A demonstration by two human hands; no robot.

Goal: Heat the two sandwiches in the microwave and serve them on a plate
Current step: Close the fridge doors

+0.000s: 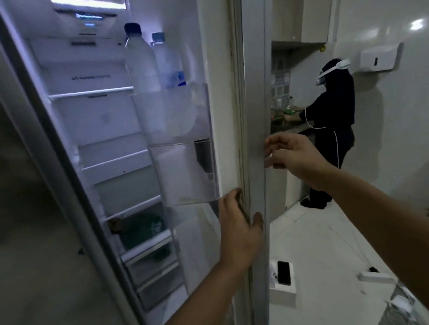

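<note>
A tall fridge stands open in front of me, its lit shelves (115, 164) running down the left. The fridge door (253, 136) is seen edge-on in the middle. My left hand (238, 225) wraps around the door's edge low down, fingers inside, thumb outside. My right hand (291, 154) rests on the door's outer edge higher up, fingers spread. No sandwiches, microwave or plate are in view. A dark green item (142, 229) lies on a lower shelf.
Two plastic bottles (140, 60) stand in the upper door bin (174, 115). Another person (330, 132) in dark clothes stands at a counter on the right. A phone (284, 272) lies on a white box near the floor. A wall dispenser (378, 57) hangs on the right.
</note>
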